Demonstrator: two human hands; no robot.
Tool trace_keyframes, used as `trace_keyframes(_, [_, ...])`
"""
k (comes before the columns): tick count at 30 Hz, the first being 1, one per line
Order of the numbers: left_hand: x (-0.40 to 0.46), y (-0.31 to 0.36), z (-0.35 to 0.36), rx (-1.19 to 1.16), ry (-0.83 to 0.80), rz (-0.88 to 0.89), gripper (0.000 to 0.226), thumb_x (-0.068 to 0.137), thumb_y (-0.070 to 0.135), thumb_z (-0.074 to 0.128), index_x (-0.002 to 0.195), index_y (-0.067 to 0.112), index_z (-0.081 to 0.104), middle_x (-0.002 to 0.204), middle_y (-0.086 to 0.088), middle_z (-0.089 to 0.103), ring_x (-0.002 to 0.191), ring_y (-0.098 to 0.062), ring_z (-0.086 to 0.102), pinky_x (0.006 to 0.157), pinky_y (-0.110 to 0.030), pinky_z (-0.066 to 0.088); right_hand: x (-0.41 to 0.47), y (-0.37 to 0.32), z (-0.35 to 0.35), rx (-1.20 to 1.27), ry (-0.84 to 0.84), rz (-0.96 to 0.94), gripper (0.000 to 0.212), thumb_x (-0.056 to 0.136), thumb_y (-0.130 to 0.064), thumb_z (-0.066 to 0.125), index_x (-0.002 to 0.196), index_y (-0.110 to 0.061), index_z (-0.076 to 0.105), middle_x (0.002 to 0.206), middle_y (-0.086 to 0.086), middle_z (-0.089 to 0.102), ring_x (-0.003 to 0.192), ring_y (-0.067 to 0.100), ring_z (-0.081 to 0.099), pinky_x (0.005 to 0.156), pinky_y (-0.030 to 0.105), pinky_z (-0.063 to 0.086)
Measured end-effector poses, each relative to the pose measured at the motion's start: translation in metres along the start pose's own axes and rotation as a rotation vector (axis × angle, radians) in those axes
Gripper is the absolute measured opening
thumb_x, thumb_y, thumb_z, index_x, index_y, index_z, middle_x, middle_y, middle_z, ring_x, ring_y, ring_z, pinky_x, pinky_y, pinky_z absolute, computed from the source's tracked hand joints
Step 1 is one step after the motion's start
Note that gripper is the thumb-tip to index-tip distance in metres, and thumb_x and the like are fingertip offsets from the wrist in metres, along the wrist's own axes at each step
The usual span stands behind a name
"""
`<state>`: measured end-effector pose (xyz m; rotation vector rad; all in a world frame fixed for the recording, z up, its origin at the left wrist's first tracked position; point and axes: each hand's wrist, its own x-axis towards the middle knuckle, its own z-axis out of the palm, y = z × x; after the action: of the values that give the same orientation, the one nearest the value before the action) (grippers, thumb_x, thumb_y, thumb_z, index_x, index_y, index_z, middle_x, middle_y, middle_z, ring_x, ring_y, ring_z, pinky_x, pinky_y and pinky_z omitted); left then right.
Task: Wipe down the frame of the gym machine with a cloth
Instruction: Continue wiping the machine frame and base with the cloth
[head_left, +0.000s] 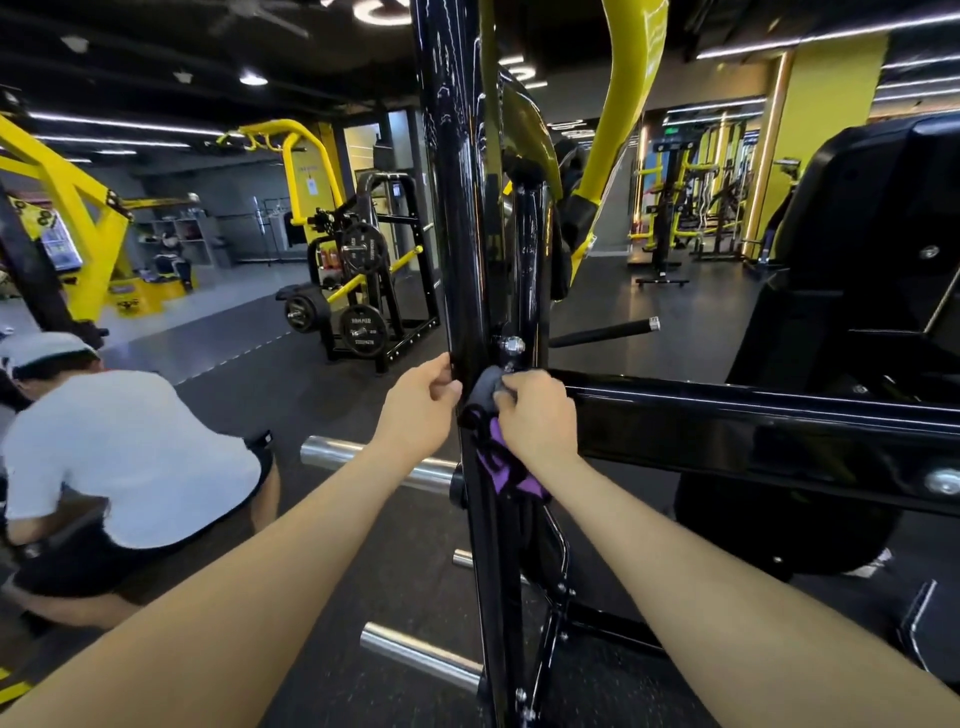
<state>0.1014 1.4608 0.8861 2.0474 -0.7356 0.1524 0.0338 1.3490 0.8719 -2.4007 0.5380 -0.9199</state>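
A glossy black upright post (457, 218) of the gym machine frame runs from top to bottom through the middle of the view. A black crossbar (753, 421) leaves it to the right. My right hand (535, 410) grips a grey and purple cloth (501, 462) against the post, just below a bolt (511, 344); part of the cloth hangs down under the hand. My left hand (421, 402) holds the left edge of the post with curled fingers, level with the right hand.
A person in a white shirt (124, 457) crouches low at the left. Chrome pegs (415, 657) stick out leftward from the post's lower part. A yellow arm (621, 104) rises behind the post, a black seat pad (872, 223) stands right, and a plate rack (374, 275) stands behind.
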Motion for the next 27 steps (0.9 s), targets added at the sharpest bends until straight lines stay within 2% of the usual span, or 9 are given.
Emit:
trace_keyframes(5, [0.001,-0.002,-0.003,-0.031,-0.014,-0.004,0.039,0.099,0.016,0.045,0.138,0.019,0.049,0.12,-0.001,0.063,0.109,-0.014,0.056,0.093,-0.023,0.039,0.003,-0.01,0.002,0.054,0.128,-0.014,0.023,0.097,-0.018,0.048,0.108,-0.005,0.063,0.108,0.01,0.056,0.097,0.026,0.058,0.073,0.026,0.037])
trace_keyframes(8, [-0.001,-0.004,-0.001,-0.034,-0.017,-0.001,0.036,0.099,0.016,0.045,0.134,0.022,0.052,0.108,-0.001,0.064,0.099,-0.015,0.057,0.083,-0.022,0.037,-0.01,0.002,0.015,-0.013,0.066,-0.018,0.024,0.098,-0.018,0.046,0.109,-0.006,0.063,0.106,0.01,0.054,0.094,0.027,0.059,0.078,0.036,0.047])
trace_keyframes(12, [-0.011,-0.006,0.008,-0.006,-0.03,-0.04,0.036,0.099,0.017,0.046,0.134,0.02,0.051,0.109,-0.004,0.064,0.099,-0.018,0.056,0.083,-0.025,0.038,-0.016,0.009,0.025,-0.048,0.024,-0.014,0.024,0.099,-0.017,0.044,0.11,-0.005,0.063,0.105,0.01,0.055,0.093,0.027,0.059,0.075,0.035,0.044])
trace_keyframes(17, [-0.037,-0.005,0.015,0.041,-0.075,-0.127,0.031,0.099,0.02,0.047,0.126,0.007,0.055,0.097,-0.002,0.058,0.093,-0.019,0.053,0.081,-0.027,0.038,-0.039,0.033,0.026,-0.05,-0.227,0.118,0.024,0.096,-0.016,0.048,0.104,-0.009,0.069,0.105,0.014,0.066,0.1,0.034,0.06,0.075,0.033,0.043])
trace_keyframes(19, [-0.046,-0.007,0.015,0.026,-0.104,-0.164,0.037,0.098,0.027,0.049,0.13,0.008,0.052,0.105,-0.003,0.058,0.099,-0.018,0.053,0.086,-0.027,0.039,-0.041,0.034,0.017,0.035,-0.184,0.145,0.02,0.093,-0.015,0.054,0.104,-0.011,0.069,0.102,0.012,0.068,0.098,0.031,0.062,0.08,0.035,0.047])
trace_keyframes(21, [-0.051,-0.008,0.018,-0.086,-0.145,-0.231,0.043,0.097,0.033,0.051,0.131,0.008,0.051,0.118,-0.005,0.06,0.104,-0.018,0.055,0.087,-0.028,0.042,-0.04,0.029,0.004,0.183,-0.101,0.144,0.016,0.089,-0.017,0.061,0.103,-0.012,0.067,0.096,0.006,0.068,0.091,0.023,0.063,0.08,0.034,0.051])
trace_keyframes(24, [-0.056,0.0,0.027,-0.512,-0.219,-0.388,0.031,0.099,0.028,0.047,0.119,0.007,0.058,0.108,-0.009,0.063,0.089,-0.015,0.059,0.073,-0.026,0.051,-0.044,0.016,-0.014,0.359,-0.091,0.078,0.011,0.085,-0.017,0.067,0.095,-0.013,0.066,0.087,-0.001,0.065,0.082,0.012,0.06,0.068,0.016,0.046])
trace_keyframes(25, [-0.056,0.003,0.029,-0.622,-0.212,-0.432,0.029,0.101,0.025,0.045,0.117,0.005,0.058,0.105,-0.011,0.063,0.087,-0.017,0.06,0.069,-0.027,0.053,-0.047,0.014,-0.017,0.385,-0.098,0.047,0.01,0.084,-0.016,0.067,0.093,-0.012,0.068,0.089,0.0,0.066,0.084,0.013,0.06,0.07,0.016,0.045])
trace_keyframes(27, [-0.055,0.006,0.032,-0.797,-0.181,-0.499,0.027,0.102,0.019,0.041,0.116,0.003,0.058,0.104,-0.014,0.063,0.084,-0.02,0.061,0.062,-0.028,0.054,-0.055,0.015,-0.019,0.397,-0.113,0.038,0.017,0.083,-0.02,0.068,0.099,-0.014,0.071,0.106,0.002,0.061,0.101,0.017,0.052,0.086,0.024,0.042])
